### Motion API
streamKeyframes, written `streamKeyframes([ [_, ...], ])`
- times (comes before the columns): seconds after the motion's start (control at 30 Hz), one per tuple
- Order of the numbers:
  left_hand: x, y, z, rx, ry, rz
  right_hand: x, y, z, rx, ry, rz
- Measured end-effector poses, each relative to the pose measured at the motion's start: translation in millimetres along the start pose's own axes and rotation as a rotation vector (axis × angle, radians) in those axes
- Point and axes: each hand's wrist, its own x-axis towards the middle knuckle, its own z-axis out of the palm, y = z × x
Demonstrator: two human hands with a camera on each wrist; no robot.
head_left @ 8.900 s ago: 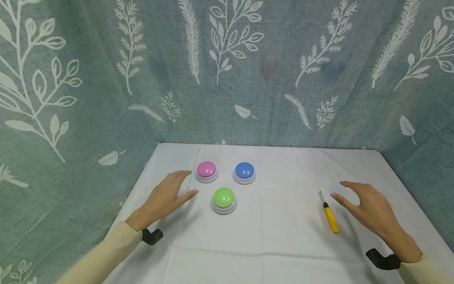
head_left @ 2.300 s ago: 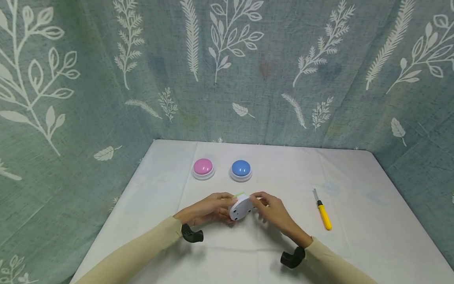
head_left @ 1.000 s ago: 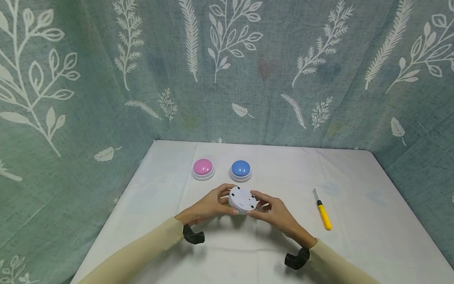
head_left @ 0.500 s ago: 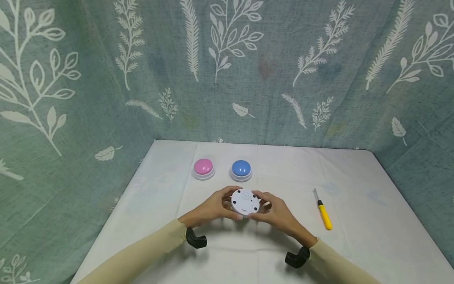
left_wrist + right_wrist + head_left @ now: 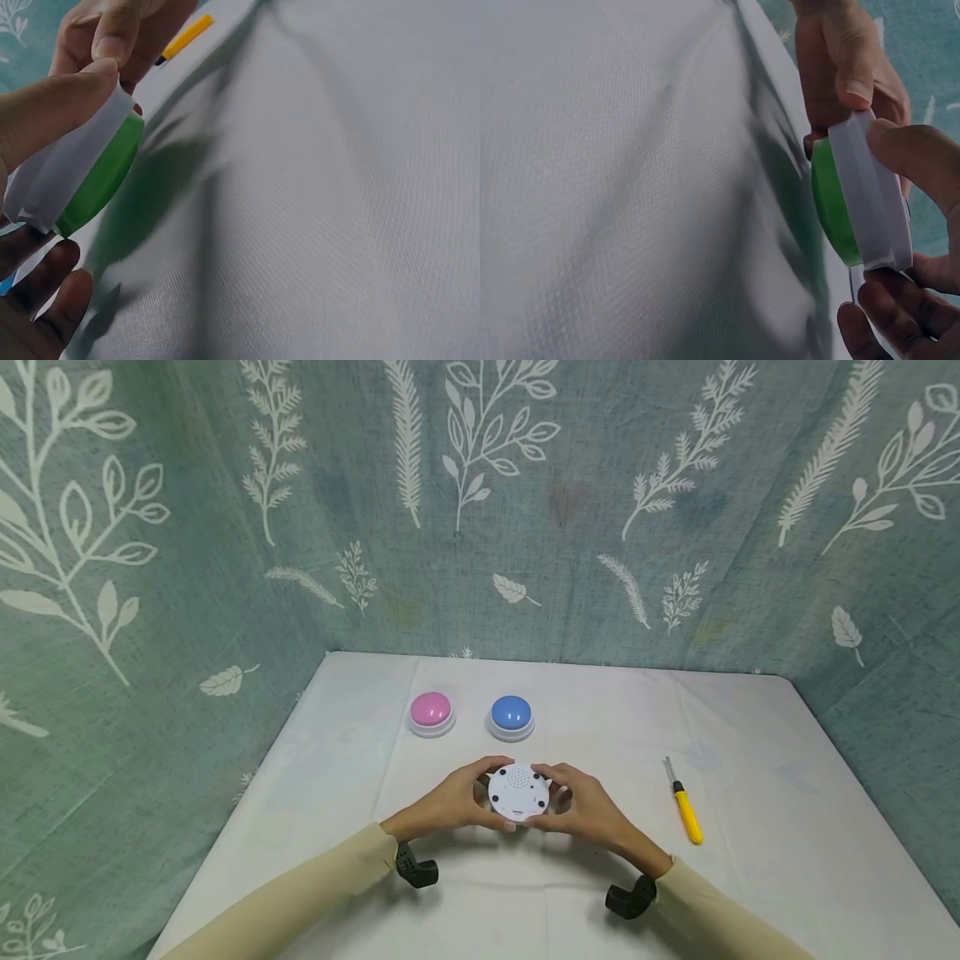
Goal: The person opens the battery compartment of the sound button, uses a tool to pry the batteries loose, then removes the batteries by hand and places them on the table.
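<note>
Both hands hold a green push button [image 5: 518, 792] upside down above the table. Its flat white underside, with dark dots and a patch of small holes, faces up in the head view. My left hand [image 5: 453, 797] grips its rim from the left, and my right hand [image 5: 588, 806] grips the opposite side. Thumbs are at the near edge, fingers at the far edge. The wrist views show the green dome [image 5: 105, 180] pointing down, clear of the cloth. In the right wrist view, the white casing [image 5: 870, 195] lies between thumb and fingers.
Behind the hands stand a pink push button [image 5: 431, 710] and a blue push button [image 5: 512, 713]. A yellow-handled screwdriver [image 5: 688, 817] lies to the right on the white-clothed table [image 5: 787, 777]. Patterned green fabric [image 5: 562, 568] hangs behind and at the sides.
The green button has been lifted from the table by both hands and turned underside up. Over the last second its underside has tilted further toward the head camera.
</note>
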Motion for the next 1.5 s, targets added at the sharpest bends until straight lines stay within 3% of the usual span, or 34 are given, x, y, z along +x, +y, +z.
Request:
streamKeyframes([
  [0.17, -1.3, -2.8, 2.2, 0.098, 0.029, 0.018, 0.7, 0, 1, -0.027, -0.027, -0.002],
  [0.53, -5.6, -5.4, 2.7, 0.107, 0.04, 0.01, 2.6, -4, 0, -0.081, -0.066, 0.022],
  [0.77, -6.5, -6.7, 2.1, 0.145, 0.042, 0.008, 8.5, -18, 1, -0.235, 0.001, -0.155],
  [0.9, -6.2, -7.6, 2.0, 0.141, 0.043, 0.009, 12.6, -26, 2, -0.306, -0.032, -0.221],
  [1.27, -4.2, -6.1, 2.4, 0.153, 0.062, 0.016, 20.4, -37, -1, -0.34, -0.136, -0.22],
  [1.5, -3.9, -6.8, 2.7, 0.093, 0.063, 0.026, 22.9, -47, -3, -0.457, -0.193, -0.262],
])
